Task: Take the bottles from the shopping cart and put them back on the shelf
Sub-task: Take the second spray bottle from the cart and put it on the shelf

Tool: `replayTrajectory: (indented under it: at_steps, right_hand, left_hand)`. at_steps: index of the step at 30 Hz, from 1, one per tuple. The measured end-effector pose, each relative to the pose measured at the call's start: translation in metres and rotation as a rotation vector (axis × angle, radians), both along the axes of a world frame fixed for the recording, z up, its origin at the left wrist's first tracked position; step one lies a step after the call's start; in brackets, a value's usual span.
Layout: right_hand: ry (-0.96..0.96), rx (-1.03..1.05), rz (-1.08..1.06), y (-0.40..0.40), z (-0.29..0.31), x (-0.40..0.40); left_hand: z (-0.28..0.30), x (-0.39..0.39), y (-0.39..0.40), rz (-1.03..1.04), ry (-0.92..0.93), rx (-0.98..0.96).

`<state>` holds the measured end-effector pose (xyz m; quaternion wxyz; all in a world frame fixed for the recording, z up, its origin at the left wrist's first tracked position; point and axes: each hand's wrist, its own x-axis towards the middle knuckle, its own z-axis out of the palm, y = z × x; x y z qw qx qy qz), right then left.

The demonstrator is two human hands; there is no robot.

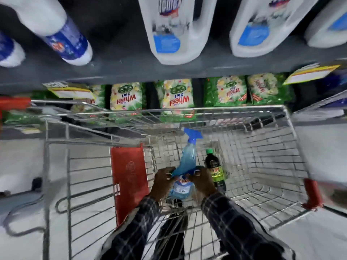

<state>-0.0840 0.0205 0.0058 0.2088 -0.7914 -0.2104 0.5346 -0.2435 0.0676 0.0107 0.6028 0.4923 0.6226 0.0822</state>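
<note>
A blue spray bottle with a blue trigger head is held inside the wire shopping cart, nozzle pointing away from me. My left hand grips its left side and my right hand grips its right side, both around the labelled lower body. A dark bottle with a green cap and green-yellow label stands in the cart just right of my right hand. The grey shelf runs across the top of the view.
Large white jugs and white-and-blue bottles stand on the upper shelf. Green detergent packets fill the shelf below, behind the cart's far rim. A red child-seat flap sits at the cart's left. Yellow price tags hang off the shelf edge.
</note>
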Motion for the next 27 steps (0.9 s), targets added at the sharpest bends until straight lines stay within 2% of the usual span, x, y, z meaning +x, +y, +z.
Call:
replayTrajectory:
  at_steps: [7, 11, 17, 21, 27]
  right_hand:
    - [-0.041, 0.397, 0.066, -0.003, 0.175, 0.054]
    - [0.024, 0.675, 0.068, 0.008, 0.291, 0.09]
    - [-0.032, 1.086, 0.125, 0.042, 0.453, 0.13]
    - [-0.031, 1.269, 0.107, 0.068, 0.535, 0.151]
    - [-0.122, 1.408, 0.165, 0.11, 0.619, 0.17]
  left_hand:
    - [0.169, 0.042, 0.0, 0.143, -0.247, 0.182]
    - [0.276, 0.068, 0.013, 0.093, -0.392, 0.385]
    - [0.428, 0.106, 0.052, 0.025, -0.502, 0.728]
    - [0.516, 0.126, 0.078, 0.016, -0.548, 0.929]
    - [0.606, 0.141, 0.118, -0.022, -0.598, 1.052]
